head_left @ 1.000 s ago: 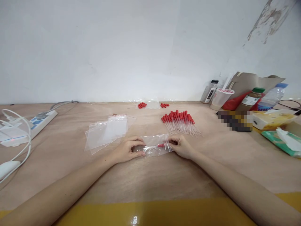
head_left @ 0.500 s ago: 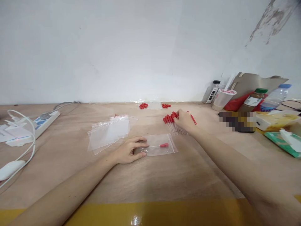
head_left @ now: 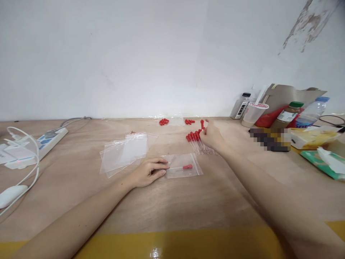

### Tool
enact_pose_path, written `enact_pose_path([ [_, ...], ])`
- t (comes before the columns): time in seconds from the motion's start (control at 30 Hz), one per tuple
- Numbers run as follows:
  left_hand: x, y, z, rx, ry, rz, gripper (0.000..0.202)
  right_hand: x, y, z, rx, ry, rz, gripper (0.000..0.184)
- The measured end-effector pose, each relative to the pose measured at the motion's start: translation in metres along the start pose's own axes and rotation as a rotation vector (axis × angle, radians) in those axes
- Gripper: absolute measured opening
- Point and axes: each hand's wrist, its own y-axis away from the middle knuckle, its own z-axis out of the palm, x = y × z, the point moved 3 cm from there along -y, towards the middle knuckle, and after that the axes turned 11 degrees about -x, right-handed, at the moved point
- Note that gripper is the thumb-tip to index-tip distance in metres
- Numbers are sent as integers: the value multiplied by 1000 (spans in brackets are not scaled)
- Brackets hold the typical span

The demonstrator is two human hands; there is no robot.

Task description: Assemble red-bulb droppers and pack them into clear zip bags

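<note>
Clear plastic zip bag lies flat on the pale wooden surface, in the middle and close to the person. Inside it sits a single glass dropper with a red rubber bulb, its bulb pointing right. The left hand rests on the bag's left end, its fingers loosely spread and laid flat on the plastic, pinning it down without gripping it.

Just beyond the bag, to the right, lies a fanned pile of red-bulbed glass droppers. The right hand hovers over this pile, well apart from the bag, its fingers curled shut on one lifted dropper whose red bulb pokes up above the fingertips.

A loose stack of empty clear zip bags lies left of the filled bag, near the left hand. Two small clusters of loose red rubber bulbs sit by the wall. A white power strip lies far left.
</note>
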Motion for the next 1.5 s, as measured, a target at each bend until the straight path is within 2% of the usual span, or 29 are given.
enact_pose_path([
  [0.03, 0, 0, 0, -2, -2, -3, 30, 5, 9, -2, 6, -120, -25, 56],
  [0.13, 0, -1, -1, 1, 5, -13, 29, 26, 39, 1, 12, -539, 24, 65],
  [0.2, -1, -2, 0, 8, 11, -13, 29, 36, 54, 8, 38, -712, 42, 67],
  [0.37, -4, -3, 2, 17, 3, 4, 28, 39, 69, 23, 67, -897, 66, 67],
  [0.5, -3, -3, 1, 19, -16, -6, 30, 32, 73, 36, -14, -1057, 110, 56],
  [0.6, -2, -2, 0, 38, -30, -47, 39, 33, 76, 42, -87, -1132, 157, 44],
  [0.73, -1, 0, -1, 31, -13, -87, 44, 39, 76, 37, -265, -988, 131, 35],
  [0.87, -2, -1, -1, 19, -10, -97, 43, 39, 74, 30, -453, -704, -7, 32],
  [0.97, -3, -2, 0, 17, -20, -90, 42, 33, 74, 35, -480, -655, -44, 30],
  [1.07, -5, -3, 0, 27, -29, -60, 41, 26, 75, 44, -449, -640, -30, 27],
  [1.17, -5, -4, 0, 37, -24, -22, 38, 20, 76, 46, -441, -553, -103, 22],
  [1.27, -5, -4, 0, 31, -21, -7, 35, 18, 77, 42, -568, -544, -181, 23],
  [1.33, -5, -4, 0, 18, -16, 1, 33, 22, 74, 38, -649, -582, -126, 25],
  [1.4, -5, -4, 0, 0, -11, 8, 31, 32, 64, 32, -573, -538, -17, 26],
  [1.5, -6, -4, 0, -15, -3, 9, 30, 45, 36, 16, -187, -248, 23, 17],
])
